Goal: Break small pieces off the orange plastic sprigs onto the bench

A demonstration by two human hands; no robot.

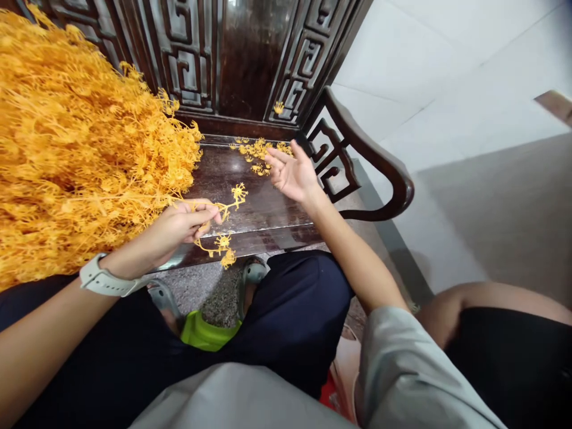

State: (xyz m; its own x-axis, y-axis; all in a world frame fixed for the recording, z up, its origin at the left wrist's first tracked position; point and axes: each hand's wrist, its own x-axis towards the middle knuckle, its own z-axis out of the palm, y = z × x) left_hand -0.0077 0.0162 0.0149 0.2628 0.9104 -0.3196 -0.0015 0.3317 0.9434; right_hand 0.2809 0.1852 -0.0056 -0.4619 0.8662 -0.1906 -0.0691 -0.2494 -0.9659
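My left hand (192, 221), with a pale watch strap on its wrist, pinches a thin yellow plastic stem (230, 207) of artificial flowers. Small spiky blossoms sit at the ends of its branches, out past my fingers. A big heap of the same yellow artificial stems (89, 137) fills the left side of the bench. My right hand (290, 173) is open, palm up and fingers apart, beside a scatter of loose yellow blossoms (257, 149) on the seat. One single blossom (279, 108) shows above that scatter, in front of the carved backrest; whether it touches the wood I cannot tell.
The dark wooden bench seat (263, 205) has a carved backrest (250, 59) and a curved armrest (402, 187) at the right. Below are my sandalled feet and a lime-green plastic object (208, 333). Another person's leg (491, 304) is close by at the right.
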